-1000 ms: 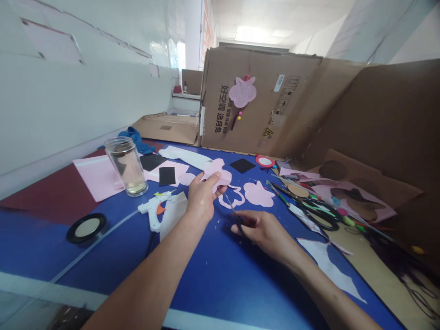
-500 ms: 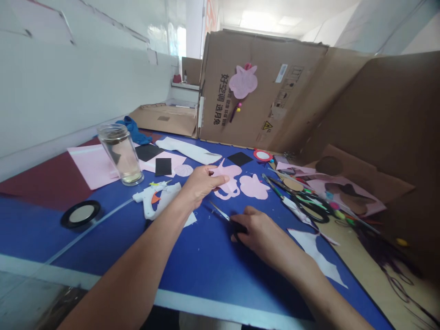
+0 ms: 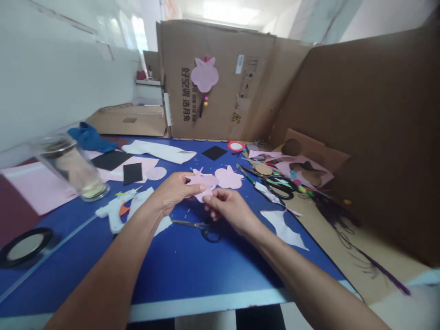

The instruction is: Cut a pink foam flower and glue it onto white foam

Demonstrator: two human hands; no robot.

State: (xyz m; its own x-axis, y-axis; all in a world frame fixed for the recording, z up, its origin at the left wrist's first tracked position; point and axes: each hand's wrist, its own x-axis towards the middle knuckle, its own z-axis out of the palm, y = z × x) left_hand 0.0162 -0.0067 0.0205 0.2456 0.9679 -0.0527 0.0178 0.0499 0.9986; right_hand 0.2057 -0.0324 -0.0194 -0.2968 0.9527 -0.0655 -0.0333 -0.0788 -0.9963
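Observation:
Both hands are closed on one pink cut-out, raised a little over the blue table. My left hand pinches it from the left, thumb on top. My right hand grips its lower edge between thumb and fingers. Just behind it on the table lies a second pink cut-out with a scalloped outline. Scissors with dark handles rest on the table below my hands, touched by neither. Part of the held piece is hidden by my fingers.
On the left are a glue gun, a glass jar, black tape and pink sheets. To the right lie larger scissors, white scraps and pipe cleaners. A cardboard box stands behind.
The scissors have left my right hand and lie on the table. My right hand has moved up to the pink cut-out and taken hold of it. The view has swung right.

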